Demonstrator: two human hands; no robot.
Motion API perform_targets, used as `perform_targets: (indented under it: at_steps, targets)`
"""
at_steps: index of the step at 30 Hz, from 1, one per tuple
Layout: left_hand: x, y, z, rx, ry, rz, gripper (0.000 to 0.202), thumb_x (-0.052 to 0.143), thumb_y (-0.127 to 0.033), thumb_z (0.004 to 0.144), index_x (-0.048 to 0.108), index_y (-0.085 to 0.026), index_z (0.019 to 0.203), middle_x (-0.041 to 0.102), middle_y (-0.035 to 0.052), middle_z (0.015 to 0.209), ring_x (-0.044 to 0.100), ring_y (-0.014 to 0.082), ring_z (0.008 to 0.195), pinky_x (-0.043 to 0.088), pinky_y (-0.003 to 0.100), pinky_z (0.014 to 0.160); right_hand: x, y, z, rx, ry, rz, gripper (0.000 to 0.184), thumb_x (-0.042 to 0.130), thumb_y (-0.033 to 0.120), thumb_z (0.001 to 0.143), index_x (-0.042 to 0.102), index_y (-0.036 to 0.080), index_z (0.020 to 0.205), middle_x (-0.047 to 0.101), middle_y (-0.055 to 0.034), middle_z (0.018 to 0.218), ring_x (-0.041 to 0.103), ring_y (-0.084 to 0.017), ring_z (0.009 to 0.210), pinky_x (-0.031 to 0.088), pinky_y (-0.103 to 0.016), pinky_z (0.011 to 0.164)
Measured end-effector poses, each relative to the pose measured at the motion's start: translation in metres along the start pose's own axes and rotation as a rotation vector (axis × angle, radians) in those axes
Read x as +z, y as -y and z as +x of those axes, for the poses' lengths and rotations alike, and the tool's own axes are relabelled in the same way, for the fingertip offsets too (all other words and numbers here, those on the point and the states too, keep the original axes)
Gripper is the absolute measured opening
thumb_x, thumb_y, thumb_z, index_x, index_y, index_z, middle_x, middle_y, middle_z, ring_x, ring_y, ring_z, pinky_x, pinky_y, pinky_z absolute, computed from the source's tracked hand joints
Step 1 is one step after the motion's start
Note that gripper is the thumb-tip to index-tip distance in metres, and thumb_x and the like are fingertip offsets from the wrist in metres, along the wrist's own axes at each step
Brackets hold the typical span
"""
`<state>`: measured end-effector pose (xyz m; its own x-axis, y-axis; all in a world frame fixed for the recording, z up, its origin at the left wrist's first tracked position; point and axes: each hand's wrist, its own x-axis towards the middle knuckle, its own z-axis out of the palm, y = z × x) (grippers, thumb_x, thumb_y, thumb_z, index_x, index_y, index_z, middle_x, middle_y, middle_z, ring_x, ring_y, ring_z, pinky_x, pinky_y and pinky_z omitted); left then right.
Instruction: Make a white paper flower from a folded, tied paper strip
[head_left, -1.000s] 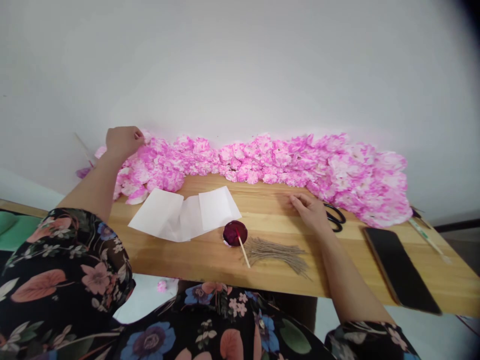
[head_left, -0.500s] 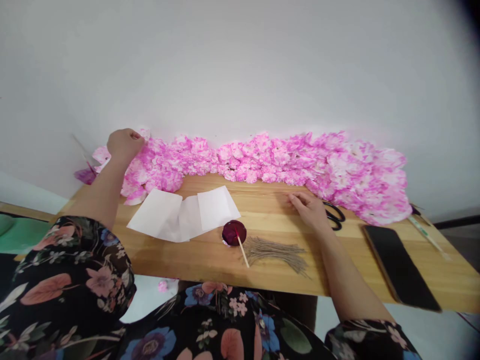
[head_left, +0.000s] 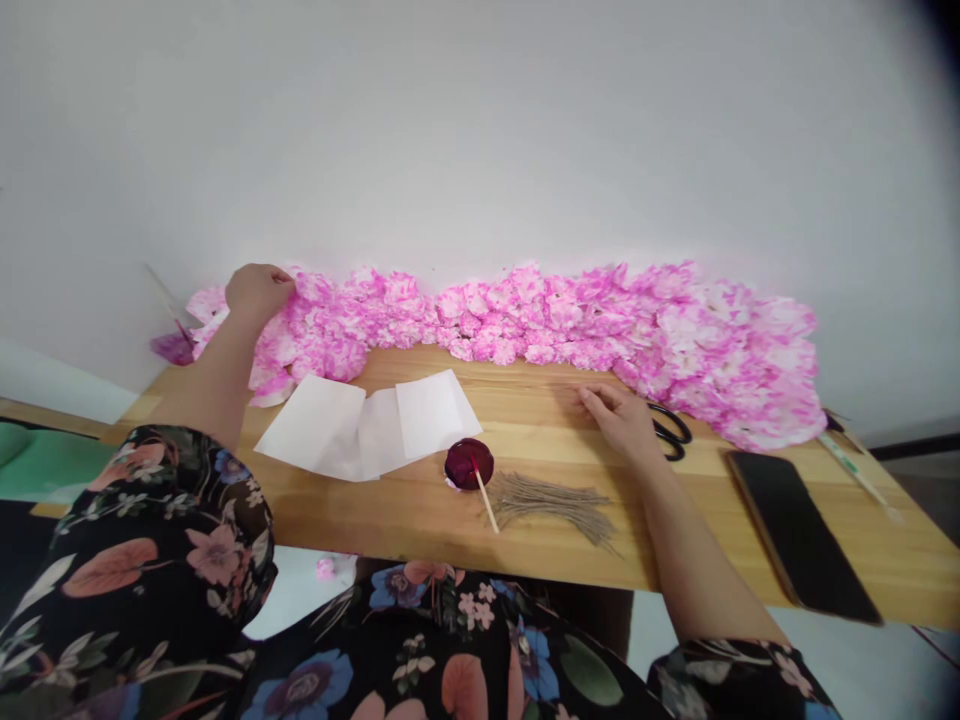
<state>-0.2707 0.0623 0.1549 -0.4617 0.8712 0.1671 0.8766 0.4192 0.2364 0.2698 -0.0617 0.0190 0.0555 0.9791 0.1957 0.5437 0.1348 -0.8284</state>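
Basically: long wooden table (head_left: 525, 560) against a white wall, w/ a row of pink paper flowers (head_left: 570, 320) piled along its back edge. White paper sheets (head_left: 360, 430) lie unfolded left of centre. A dark phone (head_left: 802, 535) sits at the right, near the front edge.

Left hand (head_left: 259, 290) is at the far left end of the flowers, fingers curled down into them; can't tell if it's pinching one. Right hand (head_left: 622, 420) lies flat, palm down on the wood, holding nothing, just beside the scissors (head_left: 671, 432).

Smaller bits are a twine bundle (head_left: 555, 500), then a dark red dish (head_left: 469, 463) w/ a stick (head_left: 486, 500) leaning out.

Risk, imo: a sleeve or forearm catching that stick could tip the dish and stain paper & twine. The phone could also get nudged off.
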Motion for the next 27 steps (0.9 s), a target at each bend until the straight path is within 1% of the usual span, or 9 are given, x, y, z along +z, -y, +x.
perform_targets:
  at_steps: [4,7,9,11,13,15,18,22,27]
  targets:
    - [-0.005,0.018,-0.003,0.027,-0.13,-0.1,0.038,0.056,-0.035,0.091,0.074,-0.018,0.121,0.072,0.006,0.1,0.057,0.0177,0.082,0.051,0.036,0.092,0.0,0.0,0.0,-0.01,0.006,0.006,0.039,0.061,0.057,0.085,0.076,0.021,0.087,0.076,-0.0063,0.077,0.069,-0.023,0.071,0.053,-0.034,0.067]
    - [-0.01,0.031,-0.009,0.018,-0.185,-0.105,0.04,0.053,-0.037,0.093,0.072,-0.017,0.121,0.071,0.0054,0.097,0.058,0.018,0.082,0.051,0.036,0.093,0.0,-0.001,0.0,-0.015,0.003,0.001,0.038,0.061,0.056,0.085,0.076,0.021,0.089,0.075,-0.006,0.076,0.069,-0.023,0.071,0.052,-0.034,0.067]
    - [-0.011,0.036,-0.014,0.009,-0.145,-0.08,0.041,0.053,-0.043,0.093,0.072,-0.017,0.12,0.071,0.0055,0.094,0.059,0.0197,0.084,0.051,0.037,0.093,0.001,-0.002,0.0,-0.011,0.0,-0.008,0.037,0.06,0.054,0.085,0.076,0.021,0.089,0.075,-0.0059,0.076,0.069,-0.023,0.071,0.051,-0.035,0.068]
    - [-0.01,0.037,-0.019,-0.012,-0.048,-0.052,0.047,0.054,-0.05,0.094,0.07,-0.017,0.123,0.071,0.0062,0.093,0.062,0.0219,0.085,0.052,0.04,0.093,0.001,-0.003,-0.001,-0.009,0.0,-0.013,0.037,0.06,0.053,0.085,0.076,0.021,0.088,0.075,-0.0057,0.076,0.069,-0.023,0.072,0.051,-0.035,0.068]
    - [-0.008,0.036,-0.023,-0.022,0.049,-0.018,0.051,0.056,-0.055,0.092,0.069,-0.017,0.124,0.073,0.0081,0.102,0.064,0.0249,0.091,0.052,0.042,0.094,0.001,-0.003,-0.001,-0.008,0.002,-0.02,0.037,0.059,0.054,0.085,0.076,0.021,0.087,0.074,-0.0057,0.075,0.069,-0.023,0.071,0.05,-0.034,0.068]
    - [-0.003,0.034,-0.025,-0.015,0.105,0.015,0.054,0.059,-0.058,0.09,0.069,-0.018,0.124,0.072,0.01,0.116,0.065,0.0283,0.1,0.052,0.044,0.096,0.001,-0.003,-0.002,-0.004,0.0,-0.025,0.037,0.059,0.054,0.085,0.076,0.021,0.087,0.074,-0.006,0.076,0.069,-0.023,0.072,0.05,-0.034,0.068]
    - [0.007,0.033,-0.024,-0.01,0.108,0.05,0.052,0.059,-0.056,0.09,0.068,-0.018,0.125,0.071,0.0108,0.125,0.064,0.0296,0.107,0.052,0.044,0.097,0.001,-0.002,-0.002,0.007,-0.004,-0.026,0.037,0.058,0.055,0.085,0.075,0.021,0.086,0.075,-0.0065,0.078,0.069,-0.024,0.073,0.05,-0.035,0.068]
    - [0.016,0.036,-0.02,-0.017,0.067,0.055,0.043,0.057,-0.045,0.092,0.069,-0.018,0.123,0.073,0.0096,0.123,0.064,0.0263,0.104,0.052,0.04,0.094,0.0,0.0,-0.002,0.012,-0.012,-0.02,0.039,0.059,0.055,0.083,0.075,0.021,0.086,0.075,-0.0069,0.077,0.069,-0.025,0.073,0.051,-0.035,0.069]
    - [0.019,0.04,-0.019,-0.012,0.026,0.032,0.037,0.058,-0.034,0.09,0.071,-0.018,0.122,0.074,0.0073,0.117,0.062,0.0231,0.098,0.05,0.037,0.091,0.0,0.001,-0.001,-0.014,-0.001,-0.011,0.037,0.06,0.055,0.084,0.076,0.021,0.088,0.076,-0.0061,0.077,0.069,-0.024,0.072,0.053,-0.036,0.068]
